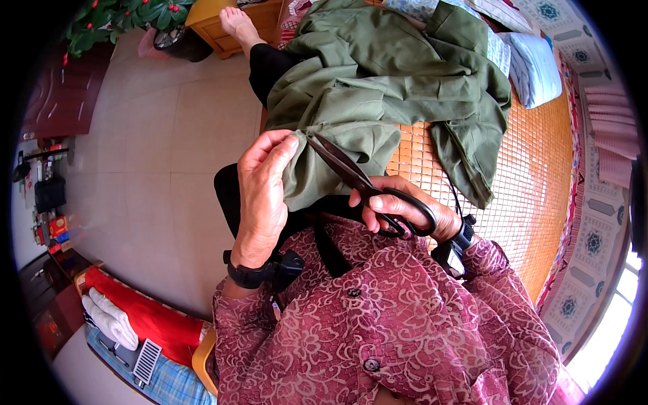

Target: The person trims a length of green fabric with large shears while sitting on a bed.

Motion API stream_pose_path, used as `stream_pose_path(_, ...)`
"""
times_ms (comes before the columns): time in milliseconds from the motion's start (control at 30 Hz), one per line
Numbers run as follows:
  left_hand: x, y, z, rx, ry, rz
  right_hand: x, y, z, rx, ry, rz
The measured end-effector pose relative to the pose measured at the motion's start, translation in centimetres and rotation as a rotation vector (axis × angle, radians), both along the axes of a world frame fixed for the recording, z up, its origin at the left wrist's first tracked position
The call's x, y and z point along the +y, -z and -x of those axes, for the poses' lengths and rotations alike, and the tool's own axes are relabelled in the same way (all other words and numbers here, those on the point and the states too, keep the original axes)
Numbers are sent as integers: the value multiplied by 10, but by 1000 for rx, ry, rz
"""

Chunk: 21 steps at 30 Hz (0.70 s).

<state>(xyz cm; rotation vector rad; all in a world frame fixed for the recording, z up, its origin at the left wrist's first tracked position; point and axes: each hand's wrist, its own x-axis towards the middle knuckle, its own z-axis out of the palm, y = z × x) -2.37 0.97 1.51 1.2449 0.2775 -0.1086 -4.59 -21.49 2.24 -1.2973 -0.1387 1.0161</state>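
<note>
**Black long-bladed scissors [344,164] meet a pinched edge of an olive-green woven-cloth garment [398,74]**

The garment lies across the person's lap and spreads over a bed mat of small, glossy tan tiles [530,148]. Its folds overlap so much that its full outline is hard to make out, and its far side is cut off by the upper edge.

The bare left hand [260,185] has its thumb and forefinger pressed together on the garment's edge; its other fingers are curled and partly hidden behind. The bare right hand [405,206] is closed around the scissors' looped handles. Which fingers pass through the loops cannot be fully seen. The blades look nearly together, with their tips just beside the left thumb; whether they touch the cloth or a thread there cannot be told.

A black wristband with a boxy unit [260,270] covers the left wrist; another black band [462,236] on the right wrist is partly hidden by the sleeve. A black-clothed leg [273,71] runs under the garment, its bare foot [238,25] showing beyond. The leafy plant with red berries [128,17] is cut off at upper left.
</note>
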Motion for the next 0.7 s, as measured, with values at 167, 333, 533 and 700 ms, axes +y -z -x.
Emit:
stream_pose_path(167, 0, -1, 0, -13, 8, 1, 1, 1, -1, -16, -2, 6)
stream_pose_path(333, 3, 0, 0, 41, 64, -56, 1, 4, 0, -11, 6, -13)
stream_pose_path(533, 0, -2, -1, 20, 54, -83, 0, 4, 2, 7, 4, -8)
stream_pose_path(700, 0, -2, 0, 20, 35, -81, 2, 4, 1, 2, 14, -4)
